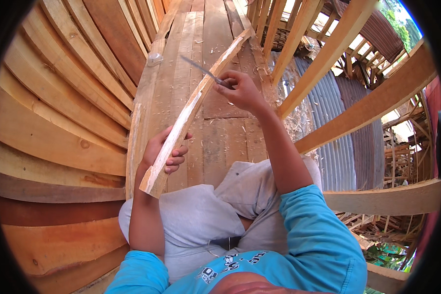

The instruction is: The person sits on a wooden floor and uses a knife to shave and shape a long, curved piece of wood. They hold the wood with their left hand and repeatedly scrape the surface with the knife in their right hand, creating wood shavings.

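Note:
A long wooden strip (183,117) slants from above my lap toward the far right, with a white, paste-like coating along its upper face. My left hand (165,149) is closed around its near part, fingers wrapped over the right edge. Farther up the strip, my right hand (240,89) pinches the handle end of a thin-bladed knife (199,66). The grey blade lies across the strip and points to the far left. My right fingers hide most of the handle. Whether the blade touches the wood, I cannot tell.
Wooden planks (63,117) form a wall on my left. Shavings lie on the plank floor (225,139), and a small clear plastic bag (155,59) sits near its left side. Slanted wooden posts (328,54) stand on the right, with corrugated metal sheets (323,117) beyond them.

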`<state>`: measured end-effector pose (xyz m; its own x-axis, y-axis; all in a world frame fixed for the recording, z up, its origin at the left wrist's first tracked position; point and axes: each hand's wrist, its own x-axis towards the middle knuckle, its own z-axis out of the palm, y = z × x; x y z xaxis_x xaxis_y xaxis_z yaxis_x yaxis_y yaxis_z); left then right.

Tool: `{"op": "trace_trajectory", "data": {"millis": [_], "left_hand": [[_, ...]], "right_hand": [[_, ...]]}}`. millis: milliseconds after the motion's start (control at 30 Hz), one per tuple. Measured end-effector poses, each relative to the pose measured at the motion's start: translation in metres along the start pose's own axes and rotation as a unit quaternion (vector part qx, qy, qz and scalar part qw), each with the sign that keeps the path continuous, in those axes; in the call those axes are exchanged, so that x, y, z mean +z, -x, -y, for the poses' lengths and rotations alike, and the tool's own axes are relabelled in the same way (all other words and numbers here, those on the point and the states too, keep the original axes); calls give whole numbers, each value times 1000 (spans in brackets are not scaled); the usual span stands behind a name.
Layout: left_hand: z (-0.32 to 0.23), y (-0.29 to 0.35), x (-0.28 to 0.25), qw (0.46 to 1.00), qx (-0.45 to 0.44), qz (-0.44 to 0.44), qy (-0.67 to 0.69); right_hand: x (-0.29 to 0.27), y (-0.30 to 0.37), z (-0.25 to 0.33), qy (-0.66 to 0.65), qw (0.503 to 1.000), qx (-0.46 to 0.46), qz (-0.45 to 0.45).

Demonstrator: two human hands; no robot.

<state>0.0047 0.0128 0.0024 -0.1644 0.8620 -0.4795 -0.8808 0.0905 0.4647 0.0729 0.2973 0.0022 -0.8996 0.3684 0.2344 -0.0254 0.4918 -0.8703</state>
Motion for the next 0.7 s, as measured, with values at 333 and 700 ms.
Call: {"op": "trace_trajectory", "data": {"millis": [333, 700], "left_hand": [[0, 4, -2, 1000, 1, 13, 19], [19, -12, -5, 998, -40, 42, 19]], "right_hand": [[83, 28, 18, 281, 955, 88, -48], [50, -1, -38, 368, 916, 36, -156]]}}
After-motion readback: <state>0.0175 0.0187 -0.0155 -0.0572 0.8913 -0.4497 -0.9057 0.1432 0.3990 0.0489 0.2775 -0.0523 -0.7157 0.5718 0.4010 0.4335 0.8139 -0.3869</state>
